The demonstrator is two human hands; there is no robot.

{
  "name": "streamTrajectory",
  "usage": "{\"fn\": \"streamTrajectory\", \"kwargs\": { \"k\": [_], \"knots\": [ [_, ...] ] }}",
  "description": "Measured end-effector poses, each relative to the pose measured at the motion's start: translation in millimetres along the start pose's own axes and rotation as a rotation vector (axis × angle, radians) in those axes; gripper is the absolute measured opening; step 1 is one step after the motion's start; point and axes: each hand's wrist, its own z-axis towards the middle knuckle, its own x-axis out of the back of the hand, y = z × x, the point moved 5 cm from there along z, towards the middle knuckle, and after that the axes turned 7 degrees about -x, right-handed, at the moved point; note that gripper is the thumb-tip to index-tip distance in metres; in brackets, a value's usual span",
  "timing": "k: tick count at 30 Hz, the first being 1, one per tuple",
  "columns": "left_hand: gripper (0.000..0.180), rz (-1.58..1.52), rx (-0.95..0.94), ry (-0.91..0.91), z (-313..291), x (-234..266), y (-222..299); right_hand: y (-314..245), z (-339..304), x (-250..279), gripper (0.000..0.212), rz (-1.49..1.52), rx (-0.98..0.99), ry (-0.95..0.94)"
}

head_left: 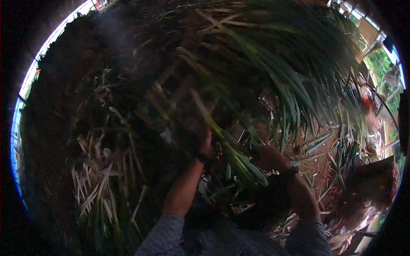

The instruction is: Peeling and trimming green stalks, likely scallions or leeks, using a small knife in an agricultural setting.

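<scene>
A leek (232, 154) with a pale stalk and long green leaves slants down to the right in front of me. My left hand (206, 144) is closed around its stalk, though the fingers are dark and partly hidden. Close beside the leaves is my right hand (272, 158), back upward. Its fingers are blurred in shadow, so I cannot make out whether they grip a leaf. Beyond both hands, a large heap of leeks (294, 85) spreads its dark green leaves to the right.
Several pale stalks with green leaves (98, 190) lie at the lower left. Leaf scraps litter the brown ground (319, 158) on the right. A dark reddish bulky thing (367, 187) stands at the right edge. Much of the left side is in deep shadow.
</scene>
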Motion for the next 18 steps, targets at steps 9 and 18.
{"fn": "streamTrajectory", "kwargs": {
  "k": [9,18],
  "knots": [
    [0.053,-0.630,0.531,0.217,6.1,16.7,-56.9,-10.2,-3.5,4.3,0.026,-0.001,0.080,0.102],
    [0.038,-0.792,0.552,0.211,84.6,61.8,74.0,0.5,-28.8,20.4,0.029,0.040,-0.024,0.169]
  ]
}}
